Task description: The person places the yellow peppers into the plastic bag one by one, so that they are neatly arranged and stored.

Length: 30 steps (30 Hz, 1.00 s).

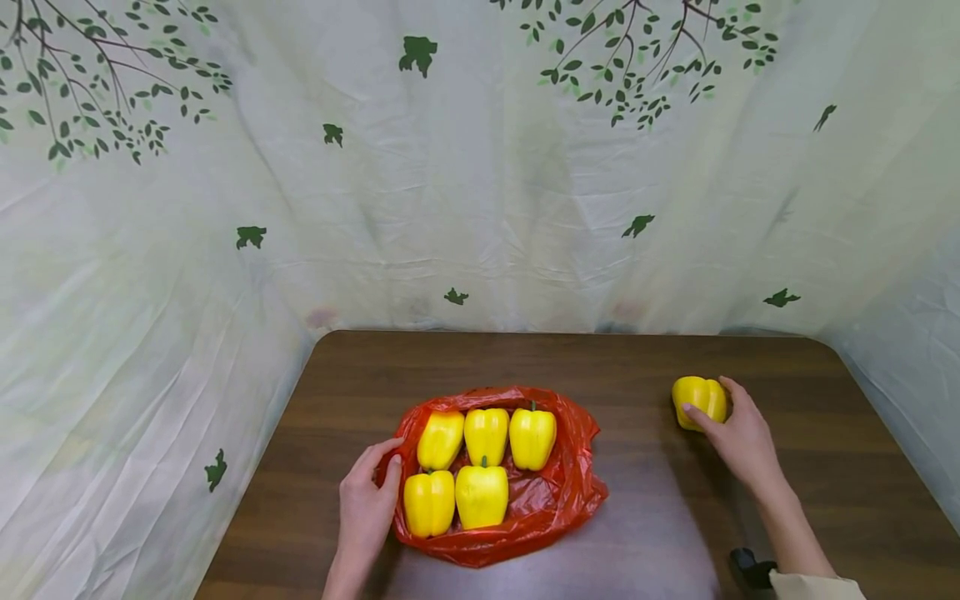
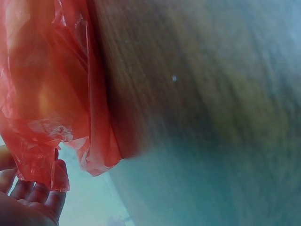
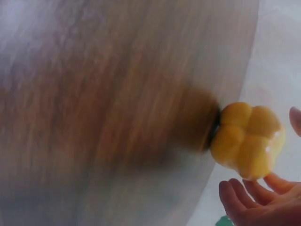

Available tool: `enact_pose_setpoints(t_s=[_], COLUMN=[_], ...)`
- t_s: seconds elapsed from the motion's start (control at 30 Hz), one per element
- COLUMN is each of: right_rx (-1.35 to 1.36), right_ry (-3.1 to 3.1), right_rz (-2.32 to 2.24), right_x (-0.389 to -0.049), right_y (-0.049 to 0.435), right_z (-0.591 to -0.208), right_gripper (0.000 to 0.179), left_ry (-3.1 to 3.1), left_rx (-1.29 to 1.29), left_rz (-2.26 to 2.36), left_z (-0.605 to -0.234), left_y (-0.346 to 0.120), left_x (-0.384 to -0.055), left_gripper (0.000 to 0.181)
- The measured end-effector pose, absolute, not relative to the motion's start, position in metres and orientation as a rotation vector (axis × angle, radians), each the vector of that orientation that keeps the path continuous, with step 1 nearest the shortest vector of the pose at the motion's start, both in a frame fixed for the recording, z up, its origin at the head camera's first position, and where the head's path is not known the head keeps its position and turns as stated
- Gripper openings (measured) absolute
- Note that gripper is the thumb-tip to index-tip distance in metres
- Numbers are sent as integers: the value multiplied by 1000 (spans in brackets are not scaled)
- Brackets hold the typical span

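Observation:
A red plastic bag (image 1: pixel 536 498) lies spread on the table with several yellow bell peppers (image 1: pixel 482 497) in two rows inside its rolled rim. My left hand (image 1: pixel 365 497) holds the bag's left edge; in the left wrist view the thin plastic (image 2: pixel 42 162) hangs over its fingers (image 2: pixel 40 192). Farther right, another yellow bell pepper (image 1: pixel 699 400) rests on the table. Around it is my right hand (image 1: pixel 738 437). In the right wrist view the fingers (image 3: pixel 256 193) are at the pepper's (image 3: pixel 249 141) side, while the thumb (image 3: pixel 296 120) stands apart from it.
The brown wooden table (image 1: pixel 630 367) has rounded far corners. Pale cloth (image 1: pixel 480 183) printed with leaves and branches hangs behind and beside it. A small black object (image 1: pixel 752 568) is near the right forearm, partly hidden by the sleeve (image 1: pixel 816 587).

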State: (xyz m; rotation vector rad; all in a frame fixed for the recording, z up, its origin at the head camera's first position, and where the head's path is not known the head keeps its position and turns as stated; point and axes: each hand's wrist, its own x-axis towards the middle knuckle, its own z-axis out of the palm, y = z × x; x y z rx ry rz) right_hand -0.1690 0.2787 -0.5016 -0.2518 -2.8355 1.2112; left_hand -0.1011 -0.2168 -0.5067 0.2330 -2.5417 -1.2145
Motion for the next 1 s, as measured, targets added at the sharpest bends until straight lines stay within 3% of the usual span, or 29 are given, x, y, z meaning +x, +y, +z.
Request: enact_pose_setpoints(t_s=[1.0], right_rx=[-320], right_ry=[-2808], right_rz=[1270], right_x=[-171], right_y=[279], right_z=[-510], right_gripper=[92], left_ry=[-2543], left_rx=[249], left_rz=[-1209], left_z=[-509], left_y=[-217], left_x=[-101], left_gripper=[26])
